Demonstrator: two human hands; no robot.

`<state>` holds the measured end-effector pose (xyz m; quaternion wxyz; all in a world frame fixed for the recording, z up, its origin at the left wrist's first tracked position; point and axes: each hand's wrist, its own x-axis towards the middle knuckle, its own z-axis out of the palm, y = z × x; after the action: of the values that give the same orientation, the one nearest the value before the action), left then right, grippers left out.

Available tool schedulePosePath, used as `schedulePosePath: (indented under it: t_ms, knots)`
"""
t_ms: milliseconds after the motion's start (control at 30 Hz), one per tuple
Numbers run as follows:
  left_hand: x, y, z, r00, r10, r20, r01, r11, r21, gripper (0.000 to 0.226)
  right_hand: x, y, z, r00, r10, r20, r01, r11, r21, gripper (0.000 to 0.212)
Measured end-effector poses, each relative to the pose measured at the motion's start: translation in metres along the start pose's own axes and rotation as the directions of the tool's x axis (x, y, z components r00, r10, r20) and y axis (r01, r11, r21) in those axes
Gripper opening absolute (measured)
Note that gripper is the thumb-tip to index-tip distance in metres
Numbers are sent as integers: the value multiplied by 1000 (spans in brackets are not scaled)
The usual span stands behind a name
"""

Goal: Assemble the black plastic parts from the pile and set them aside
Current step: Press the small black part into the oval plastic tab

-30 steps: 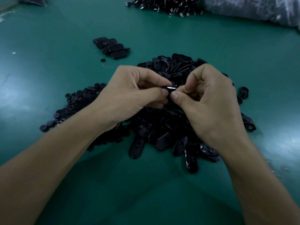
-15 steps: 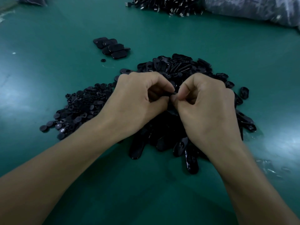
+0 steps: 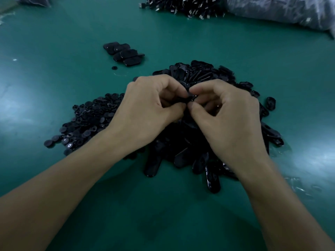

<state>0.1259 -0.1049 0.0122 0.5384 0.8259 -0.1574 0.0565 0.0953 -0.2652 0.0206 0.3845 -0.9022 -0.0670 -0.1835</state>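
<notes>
My left hand (image 3: pixel 148 113) and my right hand (image 3: pixel 230 122) meet fingertip to fingertip over the middle of the table, both pinching one small black plastic part (image 3: pixel 191 98); most of it is hidden by my fingers. Beneath them lies a big pile of oval black shells (image 3: pixel 199 73). To its left spreads a flatter pile of small round black pieces (image 3: pixel 87 120). A short row of several black oval parts (image 3: pixel 125 54) lies apart at the back left.
The green table top (image 3: pixel 54 78) carries another heap of black parts with metal tips (image 3: pixel 184 5) at the far edge, next to a grey plastic bag (image 3: pixel 290 11). One loose oval shell (image 3: pixel 271 103) sits right of the pile. A single round piece (image 3: pixel 113 67) lies near the row.
Both hands have dropped lower and a little closer to me over the pile, still pinching the small part together. The piles and the row have not moved.
</notes>
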Motion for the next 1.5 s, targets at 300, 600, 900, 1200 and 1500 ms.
schedulePosePath:
  t_ms: [300, 600, 900, 1200, 1500]
  knots:
    - [9, -1, -15, 951, -183, 250, 285, 833, -474, 31, 7, 10, -10, 980, 21, 197, -90, 933, 349, 13]
    - [8, -2, -16, 948, -145, 284, 267, 847, -459, 24, 5, 7, -14, 982, -17, 190, -54, 931, 361, 12]
    - [7, 1, -13, 949, -144, 280, 264, 849, -458, 24, 5, 7, -13, 982, 3, 188, -73, 926, 370, 13]
    - [4, 1, -9, 961, -147, 235, 246, 843, -479, 22, 6, 9, -13, 986, -22, 166, -38, 934, 354, 12]
    - [4, 3, -10, 970, -128, 208, 203, 897, -393, 24, 7, 11, -12, 981, -67, 180, -5, 929, 371, 19]
